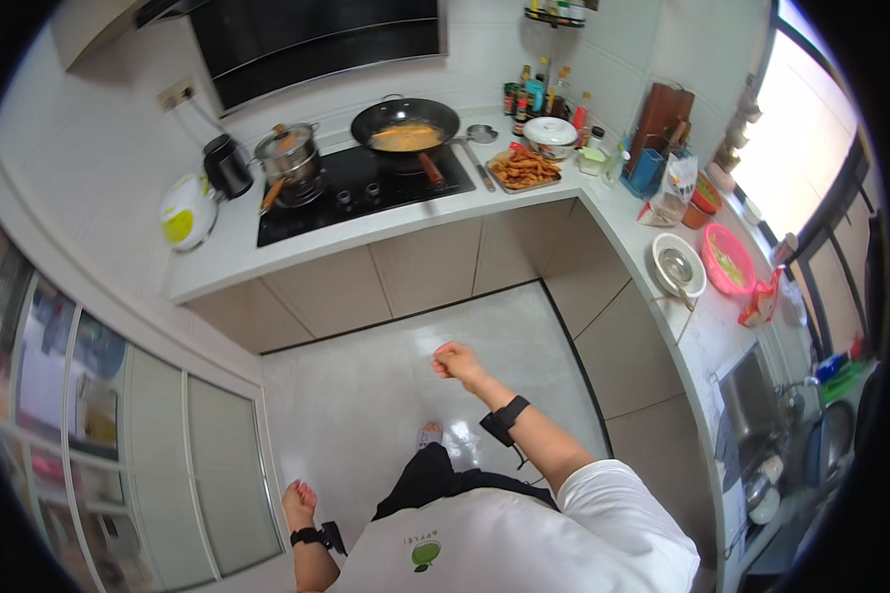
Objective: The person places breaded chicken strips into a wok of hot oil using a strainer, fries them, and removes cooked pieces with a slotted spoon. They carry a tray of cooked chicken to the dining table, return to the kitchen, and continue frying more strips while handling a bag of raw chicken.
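Note:
My right hand point(457, 361) is held out over the floor, fingers curled in with nothing in them. Lower down at the left, my left hand point(299, 498) hangs near the sliding glass door, also loosely closed and bare. Neither touches anything. Beyond them, a black wok point(386, 122) with fried pieces in bubbling oil point(408, 136) sits on the gas cooktop point(356, 211). A lidded steel pot point(289, 154) stands on the left burner. On the counter right of the wok is a metal tray point(538, 188) heaped with browned fried strips point(521, 167).
An L-shaped counter point(423, 217) runs ahead and along the right. On it are an electric kettle point(228, 167), a rice cooker point(188, 213), a white bowl point(656, 276), a pink basket point(745, 261) and a sink point(749, 396). A glass door point(226, 474) borders the left.

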Tool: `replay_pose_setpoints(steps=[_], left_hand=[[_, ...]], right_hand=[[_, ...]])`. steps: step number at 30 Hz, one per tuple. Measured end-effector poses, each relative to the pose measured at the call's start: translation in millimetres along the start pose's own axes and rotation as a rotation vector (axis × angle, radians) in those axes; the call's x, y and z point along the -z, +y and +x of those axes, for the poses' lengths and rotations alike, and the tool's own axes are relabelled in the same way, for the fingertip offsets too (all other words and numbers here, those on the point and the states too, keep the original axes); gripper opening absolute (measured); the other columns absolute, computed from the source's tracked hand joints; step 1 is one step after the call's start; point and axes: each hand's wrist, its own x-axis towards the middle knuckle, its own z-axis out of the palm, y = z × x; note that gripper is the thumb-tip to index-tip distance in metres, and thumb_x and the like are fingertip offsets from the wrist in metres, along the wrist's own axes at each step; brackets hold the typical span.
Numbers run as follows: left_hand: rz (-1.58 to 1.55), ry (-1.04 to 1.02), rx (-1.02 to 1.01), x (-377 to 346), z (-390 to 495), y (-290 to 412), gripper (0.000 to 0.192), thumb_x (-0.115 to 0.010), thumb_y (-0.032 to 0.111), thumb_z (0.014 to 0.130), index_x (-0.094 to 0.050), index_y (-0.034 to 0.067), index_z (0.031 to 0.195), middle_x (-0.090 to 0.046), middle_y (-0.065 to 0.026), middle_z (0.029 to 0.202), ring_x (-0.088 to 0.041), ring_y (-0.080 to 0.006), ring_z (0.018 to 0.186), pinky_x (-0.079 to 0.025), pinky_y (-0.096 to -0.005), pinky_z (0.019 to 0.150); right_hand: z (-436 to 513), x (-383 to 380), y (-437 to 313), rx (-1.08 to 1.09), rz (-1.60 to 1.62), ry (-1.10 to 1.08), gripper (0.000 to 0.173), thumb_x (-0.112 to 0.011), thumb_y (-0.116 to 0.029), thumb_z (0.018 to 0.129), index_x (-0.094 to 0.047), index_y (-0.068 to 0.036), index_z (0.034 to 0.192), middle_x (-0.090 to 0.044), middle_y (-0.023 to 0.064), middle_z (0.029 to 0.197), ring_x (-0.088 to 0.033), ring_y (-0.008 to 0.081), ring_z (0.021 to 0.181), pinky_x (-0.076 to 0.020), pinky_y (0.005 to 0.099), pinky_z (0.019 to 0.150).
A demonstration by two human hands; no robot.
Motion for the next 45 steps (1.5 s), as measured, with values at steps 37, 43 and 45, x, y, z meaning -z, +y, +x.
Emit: replay_pose_setpoints(steps=[37,43,45], left_hand=[[0.585,-0.659,-0.131,-971,-126,-190,0.022,-0.050,0.001,0.085,-0.053,-0.004,0.106,-0.059,-0.0124,0.091,-0.061,-0.0215,0.078,-0.053,-0.0311,0.066],[0.460,-0.572,-0.041,-993,-119,-201,0.018,-0.049,0.002,0.086,-0.047,-0.005,0.103,-0.058,-0.0152,0.091,-0.061,-0.0264,0.080,-0.054,-0.0352,0.073],[0.429,-0.575,-0.043,-992,-116,-203,0.018,-0.050,0.003,0.086,-0.047,-0.005,0.102,-0.058,-0.0151,0.089,-0.061,-0.0261,0.080,-0.054,-0.0351,0.072]], right_hand=[[360,439,-223,-0.043,0.191,0.338,0.009,-0.052,-0.009,0.084,-0.056,-0.001,0.086,-0.059,0.0064,0.072,-0.056,0.0137,0.061,-0.0459,0.0264,0.053],[397,467,-223,0.006,0.251,0.425,0.007,-0.052,-0.006,0.084,-0.056,0.000,0.085,-0.058,0.0071,0.069,-0.054,0.0135,0.057,-0.0444,0.0257,0.051],[404,468,-219,0.025,0.243,0.454,0.007,-0.052,-0.006,0.084,-0.055,0.001,0.085,-0.057,0.0072,0.069,-0.053,0.0132,0.055,-0.0435,0.0254,0.050]])
